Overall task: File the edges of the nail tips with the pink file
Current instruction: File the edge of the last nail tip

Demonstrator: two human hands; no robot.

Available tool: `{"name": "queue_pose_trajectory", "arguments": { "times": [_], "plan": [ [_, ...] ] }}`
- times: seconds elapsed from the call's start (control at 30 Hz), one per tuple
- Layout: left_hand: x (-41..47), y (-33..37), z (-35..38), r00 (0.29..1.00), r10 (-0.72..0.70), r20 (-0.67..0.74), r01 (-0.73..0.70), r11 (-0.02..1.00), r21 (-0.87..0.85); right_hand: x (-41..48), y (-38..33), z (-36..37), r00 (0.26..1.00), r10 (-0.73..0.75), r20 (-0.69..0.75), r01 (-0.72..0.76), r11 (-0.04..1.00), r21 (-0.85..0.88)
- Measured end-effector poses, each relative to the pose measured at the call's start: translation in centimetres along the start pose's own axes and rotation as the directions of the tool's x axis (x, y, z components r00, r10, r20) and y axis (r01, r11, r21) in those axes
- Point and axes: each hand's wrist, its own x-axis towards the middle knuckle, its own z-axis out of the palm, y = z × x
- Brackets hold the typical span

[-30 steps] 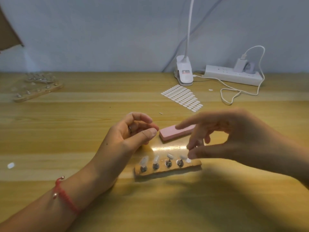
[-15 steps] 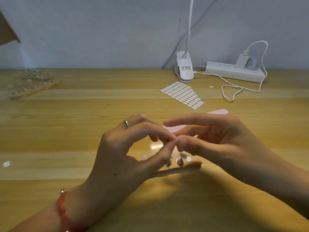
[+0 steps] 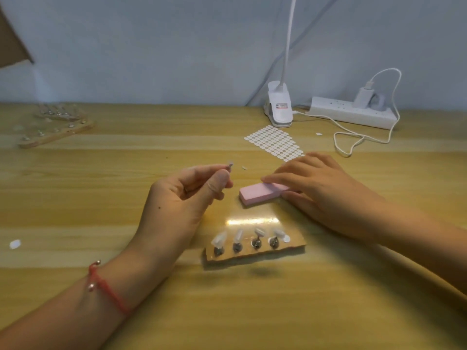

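Centrally, the pink file [image 3: 257, 195] was seen lying flat on the wooden surface [image 3: 126, 223], its right end covered by the right hand [image 3: 321, 188]. That hand's fingers [image 3: 278, 178] were laid almost straight over the top of the file, while the thumb was set against its near edge, so that the file was pinched between them. To the left of the file and apart from it, the left hand [image 3: 187, 198] was held raised, and a single nail tip [image 3: 230, 164] on a small peg was pinched between its thumb and forefinger; the other fingers were curled into the palm. A red cord bracelet [image 3: 106, 286] was worn on that wrist. Nearer the camera, between the two forearms, a wooden holder [image 3: 255, 251] was placed, on which four more tips [image 3: 238, 236] were mounted in a row. Behind the hands, a sticker sheet [image 3: 274, 144], a clip lamp [image 3: 279, 107] and a power strip [image 3: 351, 113] were set by the wall.
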Motion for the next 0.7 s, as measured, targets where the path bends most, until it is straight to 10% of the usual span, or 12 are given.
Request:
{"name": "queue_pose_trajectory", "arguments": {
  "times": [0.37, 0.7],
  "plan": [
    [0.1, -0.1, -0.1, 1.0, -0.007, 0.022, 0.008, 0.997, -0.077, -2.8, -0.6, -0.4, 0.887, 0.064, -0.458, 0.094, 0.945, 0.313],
    [-0.2, -0.5, 0.0, 0.986, 0.03, 0.163, -0.046, 0.994, 0.095, -3.5, -3.4, 0.3, 0.874, -0.095, -0.476, 0.265, 0.915, 0.305]
  ]
}}
